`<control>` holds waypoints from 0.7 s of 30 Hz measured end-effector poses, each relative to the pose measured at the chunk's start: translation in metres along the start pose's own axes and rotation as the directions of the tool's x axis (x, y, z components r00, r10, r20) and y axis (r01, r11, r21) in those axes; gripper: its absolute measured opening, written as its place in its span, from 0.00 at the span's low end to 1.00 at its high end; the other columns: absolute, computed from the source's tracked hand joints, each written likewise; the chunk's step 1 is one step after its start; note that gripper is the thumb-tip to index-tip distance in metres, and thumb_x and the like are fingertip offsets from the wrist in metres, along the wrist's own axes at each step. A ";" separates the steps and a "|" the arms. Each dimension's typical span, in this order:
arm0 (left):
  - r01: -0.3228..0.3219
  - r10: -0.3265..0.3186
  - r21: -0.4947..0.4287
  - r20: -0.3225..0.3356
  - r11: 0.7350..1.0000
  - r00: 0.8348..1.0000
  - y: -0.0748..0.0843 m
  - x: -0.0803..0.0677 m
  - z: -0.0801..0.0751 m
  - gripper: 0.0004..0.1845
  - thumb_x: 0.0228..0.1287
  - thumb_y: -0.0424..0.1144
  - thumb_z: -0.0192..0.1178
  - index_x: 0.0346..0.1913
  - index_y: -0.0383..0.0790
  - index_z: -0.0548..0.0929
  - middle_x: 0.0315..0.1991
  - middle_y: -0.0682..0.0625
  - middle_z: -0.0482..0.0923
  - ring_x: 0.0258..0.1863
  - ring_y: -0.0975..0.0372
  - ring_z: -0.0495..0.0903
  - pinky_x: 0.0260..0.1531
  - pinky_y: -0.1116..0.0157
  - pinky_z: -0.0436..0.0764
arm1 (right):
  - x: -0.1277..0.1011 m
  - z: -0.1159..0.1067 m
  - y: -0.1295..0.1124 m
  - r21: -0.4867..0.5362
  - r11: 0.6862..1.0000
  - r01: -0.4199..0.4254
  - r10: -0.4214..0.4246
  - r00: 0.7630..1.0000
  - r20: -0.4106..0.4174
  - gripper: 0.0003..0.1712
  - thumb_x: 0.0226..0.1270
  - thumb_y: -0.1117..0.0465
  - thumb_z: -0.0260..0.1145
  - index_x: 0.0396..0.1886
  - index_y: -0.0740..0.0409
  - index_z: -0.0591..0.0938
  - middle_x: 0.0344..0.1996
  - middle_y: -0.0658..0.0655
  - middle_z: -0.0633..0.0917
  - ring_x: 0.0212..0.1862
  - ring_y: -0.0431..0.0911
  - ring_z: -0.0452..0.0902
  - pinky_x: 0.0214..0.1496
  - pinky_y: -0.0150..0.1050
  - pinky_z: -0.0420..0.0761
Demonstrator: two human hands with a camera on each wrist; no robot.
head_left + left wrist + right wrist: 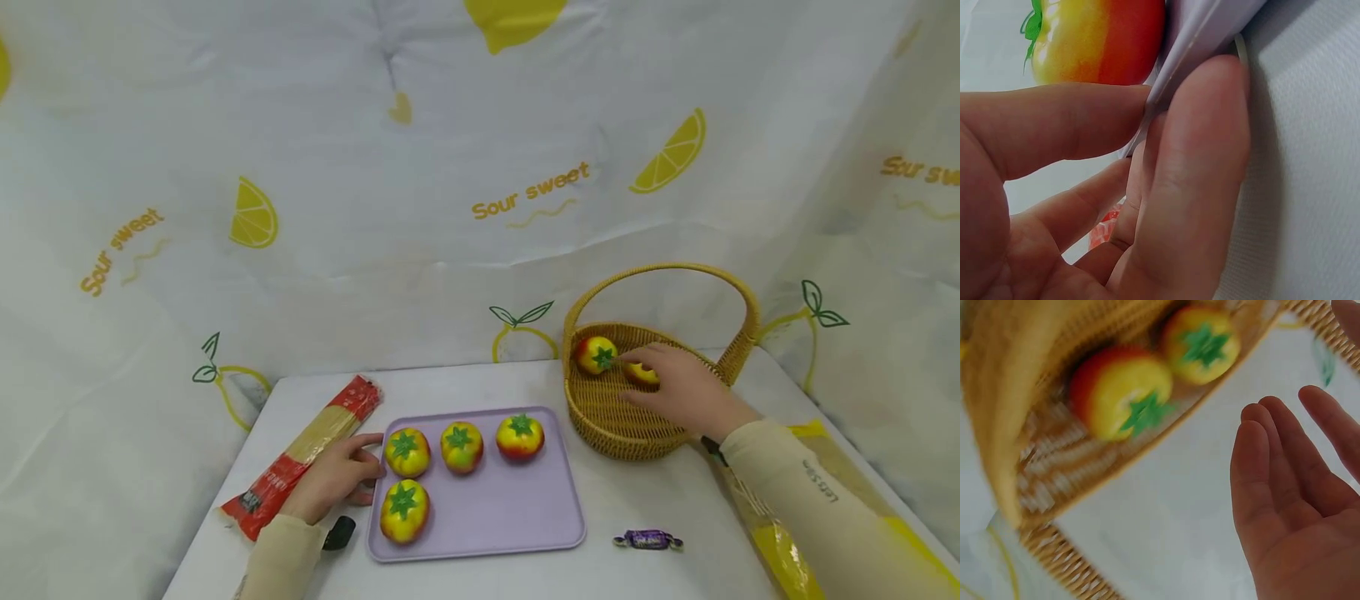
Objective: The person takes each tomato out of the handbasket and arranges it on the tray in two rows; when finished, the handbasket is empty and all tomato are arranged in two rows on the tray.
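Note:
My left hand (339, 477) pinches the left rim of a lilac tray (502, 517); in the left wrist view, thumb and fingers lie on either side of that rim (1175, 59). Several yellow-and-red tomato-like fruits (462, 447) with green leafy tops sit on the tray, along its back and left side. My right hand (686, 387) is over a wicker basket (618, 425), its fingers extended and nothing in them. Two more such fruits lie inside the basket, one at the left (597, 355) and one (641, 374) partly hidden by the hand in the head view.
A red-and-clear packet of noodles (318, 437) lies left of the tray. A purple wrapped candy (648, 540) is at the front right. Beneath the right forearm lies a yellow-and-clear packet (783, 550). The basket's tall handle (660, 268) arches over it, near the back curtain.

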State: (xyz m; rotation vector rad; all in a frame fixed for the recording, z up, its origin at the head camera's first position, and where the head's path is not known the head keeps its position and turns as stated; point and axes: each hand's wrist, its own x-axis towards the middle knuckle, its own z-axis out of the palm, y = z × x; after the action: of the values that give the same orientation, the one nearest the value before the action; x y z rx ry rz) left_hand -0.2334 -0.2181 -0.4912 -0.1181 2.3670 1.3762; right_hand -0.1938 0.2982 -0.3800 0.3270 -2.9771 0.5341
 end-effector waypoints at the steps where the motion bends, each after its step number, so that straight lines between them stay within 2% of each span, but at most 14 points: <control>1: 0.001 -0.001 -0.001 -0.001 1.000 1.000 0.000 0.000 0.000 0.32 0.69 0.35 0.70 0.76 0.45 0.78 0.48 0.43 0.83 0.40 0.54 0.85 0.37 0.60 0.92 | 0.002 -0.005 0.010 -0.003 1.000 -0.009 0.009 1.000 0.005 0.32 0.71 0.51 0.76 0.68 0.62 0.82 0.63 0.69 0.85 0.63 0.67 0.83 0.65 0.68 0.82; 5: -0.002 0.002 -0.001 -0.001 1.000 1.000 -0.001 0.000 0.000 0.33 0.69 0.36 0.71 0.76 0.45 0.77 0.48 0.43 0.83 0.40 0.54 0.85 0.37 0.59 0.93 | 0.014 -0.022 0.040 0.001 0.999 -0.039 0.039 0.999 0.030 0.35 0.71 0.51 0.76 0.70 0.66 0.81 0.63 0.71 0.85 0.60 0.67 0.83 0.61 0.67 0.83; 8: 0.001 -0.001 0.001 -0.006 1.000 1.000 -0.002 -0.002 -0.001 0.33 0.69 0.36 0.71 0.76 0.43 0.77 0.47 0.42 0.82 0.40 0.55 0.84 0.37 0.59 0.93 | 0.025 -0.024 0.054 0.024 0.997 -0.069 0.067 0.995 0.068 0.38 0.69 0.51 0.77 0.71 0.68 0.79 0.64 0.72 0.84 0.60 0.67 0.82 0.59 0.65 0.84; 14: -0.003 0.003 -0.007 -0.018 1.000 1.000 -0.007 -0.004 -0.002 0.33 0.67 0.33 0.71 0.75 0.41 0.77 0.42 0.43 0.84 0.39 0.55 0.84 0.36 0.57 0.93 | 0.040 -0.015 0.071 0.065 0.981 -0.184 0.168 0.967 0.191 0.41 0.69 0.52 0.77 0.74 0.69 0.75 0.68 0.74 0.81 0.62 0.67 0.81 0.58 0.61 0.86; 21: -0.020 0.019 -0.047 -0.013 0.999 1.000 -0.002 0.001 0.003 0.33 0.67 0.31 0.70 0.75 0.40 0.77 0.41 0.42 0.83 0.38 0.54 0.84 0.35 0.57 0.93 | 0.050 -0.017 0.079 0.086 0.964 -0.253 0.227 0.944 0.238 0.42 0.69 0.53 0.76 0.76 0.69 0.74 0.68 0.76 0.79 0.64 0.68 0.79 0.60 0.63 0.84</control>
State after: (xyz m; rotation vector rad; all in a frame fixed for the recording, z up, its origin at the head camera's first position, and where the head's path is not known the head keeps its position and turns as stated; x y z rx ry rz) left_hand -0.2326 -0.2166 -0.4941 -0.1171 2.3524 1.4448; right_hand -0.2594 0.3667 -0.3835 0.0308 -3.2370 0.7437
